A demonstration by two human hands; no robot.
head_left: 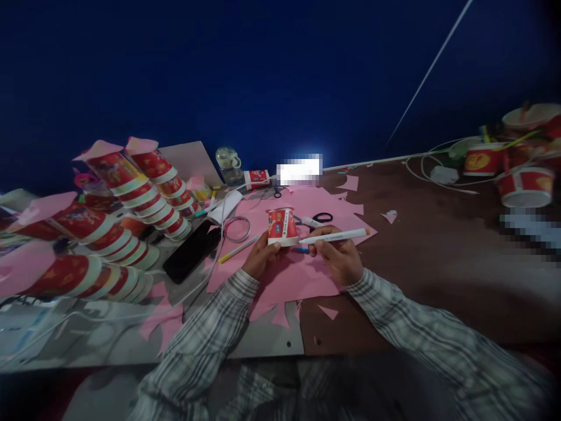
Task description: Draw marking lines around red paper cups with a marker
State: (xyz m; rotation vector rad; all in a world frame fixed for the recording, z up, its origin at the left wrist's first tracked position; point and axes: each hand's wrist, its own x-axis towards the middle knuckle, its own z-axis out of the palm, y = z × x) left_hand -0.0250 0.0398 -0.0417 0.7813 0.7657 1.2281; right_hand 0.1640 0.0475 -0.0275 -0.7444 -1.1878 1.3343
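Upside down over the pink paper, a red and white paper cup (280, 225) is gripped by my left hand (262, 257), thumb along its white rim. My right hand (336, 257) pinches a white marker pen (337, 236) with an orange end pointing right; its other tip is close to the cup's rim, and I cannot tell if they touch. Under both hands lies a large pink paper sheet (284, 280). Scissors with black handles (323, 217), another white marker (312, 223) and a yellow-ended marker (236, 250) rest on it.
Tall stacks of red cups (144, 196) with pink paper tops crowd the left. A black phone (190, 252), a clear bottle (229, 166) and a lying cup (256, 179) are nearby. Pink scraps (164, 316) are scattered about. Cables and red tubs (526, 186) stand far right.
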